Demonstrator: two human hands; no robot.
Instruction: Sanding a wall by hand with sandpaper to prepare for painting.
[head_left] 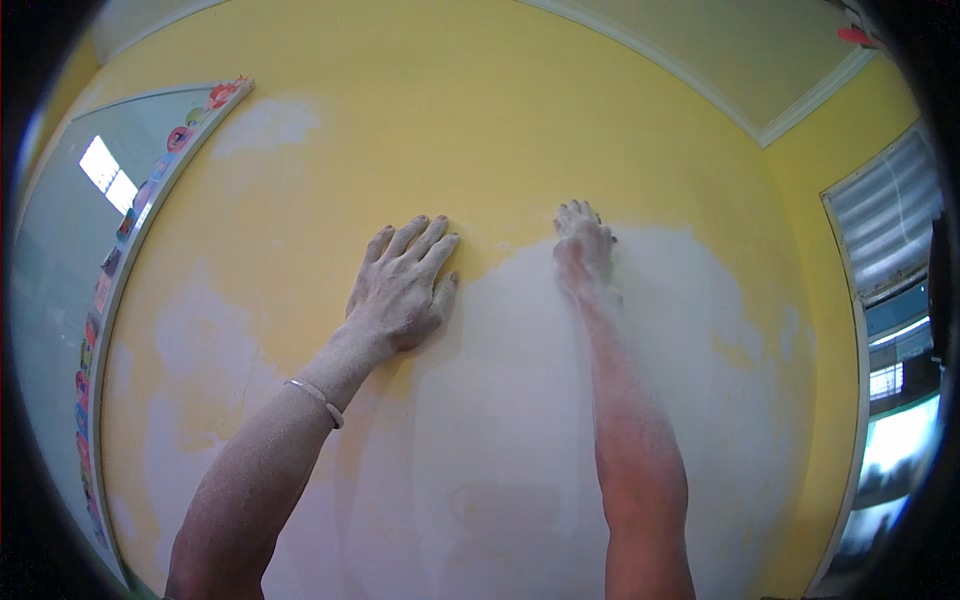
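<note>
A yellow wall (480, 120) with large white plastered patches (520, 420) fills the view ahead of me. My left hand (400, 285) lies flat on the yellow paint beside the white patch, its fingers stretched out and apart. White dust coats both hands and forearms, and a thin bangle sits on the left wrist. Higher up and to the right, my right hand (584, 242) presses against the wall at the upper edge of the white patch. Its fingers are bent and close together. Whatever may be under its palm is hidden.
At the left hangs a white-framed glass panel (105, 290) with colourful decorations along its edge. A louvred window (890, 225) is set in the wall at the right, with dark panes and bright reflections below. Pale ceiling moulding (690, 70) runs along the top.
</note>
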